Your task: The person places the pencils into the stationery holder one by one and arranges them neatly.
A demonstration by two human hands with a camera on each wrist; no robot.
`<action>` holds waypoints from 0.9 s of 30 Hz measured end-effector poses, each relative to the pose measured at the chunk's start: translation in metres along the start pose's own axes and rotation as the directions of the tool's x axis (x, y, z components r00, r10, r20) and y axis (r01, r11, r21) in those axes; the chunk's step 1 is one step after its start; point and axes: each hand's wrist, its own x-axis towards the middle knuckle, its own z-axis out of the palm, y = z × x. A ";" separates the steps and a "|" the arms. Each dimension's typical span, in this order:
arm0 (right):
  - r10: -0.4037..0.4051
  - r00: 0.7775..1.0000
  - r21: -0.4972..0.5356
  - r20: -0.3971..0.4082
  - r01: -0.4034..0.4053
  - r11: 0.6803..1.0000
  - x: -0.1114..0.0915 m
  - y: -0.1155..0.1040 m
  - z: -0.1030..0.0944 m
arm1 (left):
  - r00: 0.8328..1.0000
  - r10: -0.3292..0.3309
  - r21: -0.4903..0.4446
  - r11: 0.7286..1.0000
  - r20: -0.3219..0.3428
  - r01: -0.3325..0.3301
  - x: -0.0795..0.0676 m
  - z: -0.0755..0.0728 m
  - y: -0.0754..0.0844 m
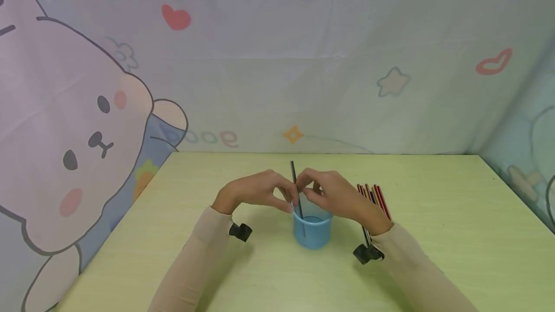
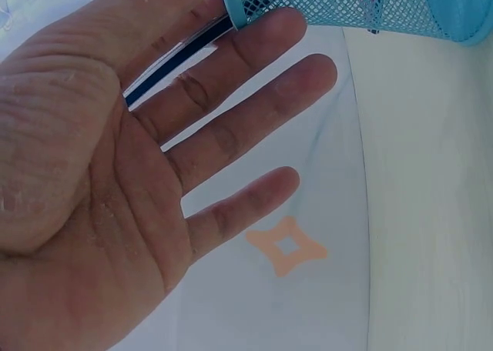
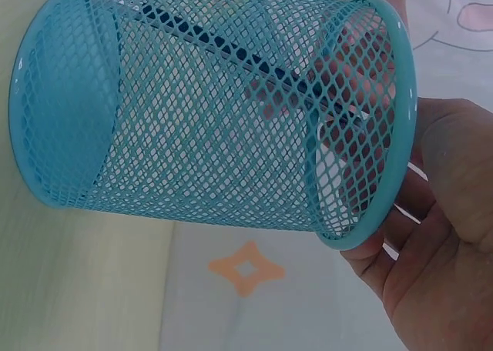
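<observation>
A light-blue mesh pencil cup (image 1: 312,232) stands upright on the table. A dark striped pencil (image 1: 293,171) leans inside it, its top sticking out above the rim towards the back left. My right hand (image 1: 331,191) is over the cup's right side, its curled thumb and index finger at the pencil by the rim; the mesh (image 3: 208,112) partly covers these fingers in the right wrist view. On the left, my left hand (image 1: 264,189) reaches to the rim with its fingers fairly straight and spread. In the left wrist view the pencil (image 2: 177,65) passes behind that hand's fingers.
Several red, yellow and dark pencils (image 1: 379,196) lie on the table to the right, partly under my right forearm. The pale yellow-green table (image 1: 455,235) ends at a printed cloth backdrop (image 1: 277,61). A black wrist camera (image 1: 240,231) sits at my left cuff.
</observation>
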 end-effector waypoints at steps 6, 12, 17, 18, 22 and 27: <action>0.004 1.000 -0.010 -0.028 -0.004 1.000 0.000 0.001 -0.001 | 1.000 -0.001 0.005 1.000 0.004 0.001 0.000 -0.001 -0.001; 0.004 0.999 -0.017 -0.037 -0.005 1.000 0.000 0.001 -0.003 | 1.000 0.018 0.010 1.000 0.012 -0.018 0.001 -0.001 -0.001; 0.034 0.999 -0.029 0.026 -0.034 0.999 0.000 0.001 -0.002 | 1.000 -0.008 0.001 1.000 0.010 0.008 0.000 -0.001 0.000; 0.041 0.998 -0.035 0.040 -0.039 0.999 0.000 0.001 -0.001 | 1.000 -0.010 0.001 1.000 0.010 0.010 0.000 0.000 0.000; 0.054 0.996 -0.049 0.065 -0.051 0.998 -0.001 0.002 0.000 | 1.000 -0.009 0.002 1.000 0.010 0.009 0.001 0.000 -0.001; 0.057 0.996 -0.049 0.065 -0.054 0.997 -0.001 0.002 -0.001 | 1.000 -0.006 0.008 1.000 0.010 0.006 0.001 0.000 -0.001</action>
